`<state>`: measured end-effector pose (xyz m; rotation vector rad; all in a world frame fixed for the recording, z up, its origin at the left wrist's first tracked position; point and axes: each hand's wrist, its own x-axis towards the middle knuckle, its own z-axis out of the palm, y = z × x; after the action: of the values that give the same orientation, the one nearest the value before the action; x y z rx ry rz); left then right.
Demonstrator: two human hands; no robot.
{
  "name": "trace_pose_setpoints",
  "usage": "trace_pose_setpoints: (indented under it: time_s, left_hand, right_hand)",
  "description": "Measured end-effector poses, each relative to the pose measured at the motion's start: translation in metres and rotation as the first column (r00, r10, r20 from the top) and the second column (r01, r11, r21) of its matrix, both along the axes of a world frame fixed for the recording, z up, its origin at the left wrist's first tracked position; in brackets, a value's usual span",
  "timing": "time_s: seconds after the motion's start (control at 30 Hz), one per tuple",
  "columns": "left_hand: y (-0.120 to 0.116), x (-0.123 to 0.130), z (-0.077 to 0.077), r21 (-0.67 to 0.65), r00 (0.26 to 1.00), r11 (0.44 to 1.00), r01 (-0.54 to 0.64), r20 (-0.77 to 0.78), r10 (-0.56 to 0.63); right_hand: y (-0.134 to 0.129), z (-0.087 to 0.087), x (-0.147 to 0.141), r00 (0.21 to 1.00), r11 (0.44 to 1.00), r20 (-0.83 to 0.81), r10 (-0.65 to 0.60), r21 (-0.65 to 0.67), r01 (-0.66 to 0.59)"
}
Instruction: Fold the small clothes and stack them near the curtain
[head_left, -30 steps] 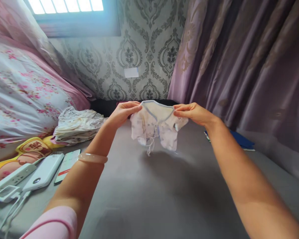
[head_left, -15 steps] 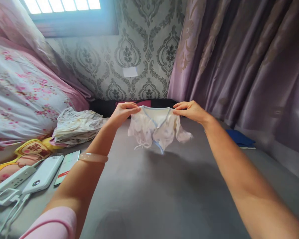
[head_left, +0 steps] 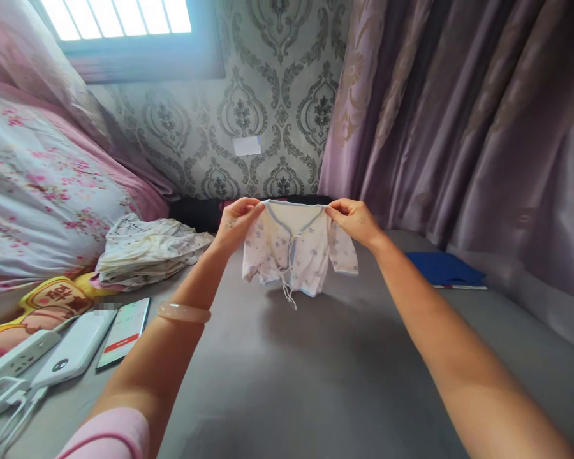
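Note:
A small white baby shirt [head_left: 306,255] with blue trim, a printed pattern and dangling tie strings hangs in front of me above the grey sheet [head_left: 287,395]. My left hand [head_left: 240,220] pinches one shoulder of it between thumb and fingers. The other shoulder is gripped by my right hand [head_left: 354,218] in the same way, so the neckline is stretched between them. Both sleeves hang down, and the shirt's lower edge casts a shadow on the sheet.
Left of my arm lies a stack of folded clothes [head_left: 143,252], with a yellow cushion [head_left: 52,303], a phone [head_left: 124,333], a white power bank [head_left: 74,350] and a power strip [head_left: 22,357] nearer. A blue folded item [head_left: 444,268] lies at right, below the curtain [head_left: 411,127].
The shirt was swinging and bunched up half a second ago; now it hangs straighter, with its tie strings down. My hands have come slightly closer together.

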<state>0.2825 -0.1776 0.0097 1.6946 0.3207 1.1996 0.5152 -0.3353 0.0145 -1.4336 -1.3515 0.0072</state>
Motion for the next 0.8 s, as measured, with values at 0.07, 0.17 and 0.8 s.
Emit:
trace_pose_setpoints:
  time_s: [0.07, 0.17, 0.8]
  left_hand:
    - [-0.001, 0.002, -0.001, 0.058, 0.999, 0.997, -0.046, -0.003, 0.047]
    - [-0.002, 0.004, -0.002, 0.187, 0.989, 0.973, -0.138, -0.023, 0.145]
    - [-0.053, -0.074, 0.015, 0.916, 0.773, 0.261, -0.305, 0.078, 0.63]
  right_hand:
    - [0.003, -0.003, 0.0, 0.994, 0.996, 0.064, -0.09, 0.011, 0.089]
    - [0.005, -0.005, -0.004, 0.953, 0.968, 0.175, -0.248, 0.014, 0.25]
    - [-0.07, -0.007, -0.052, 0.534, 0.808, 0.681, -0.5, 0.147, 0.57]
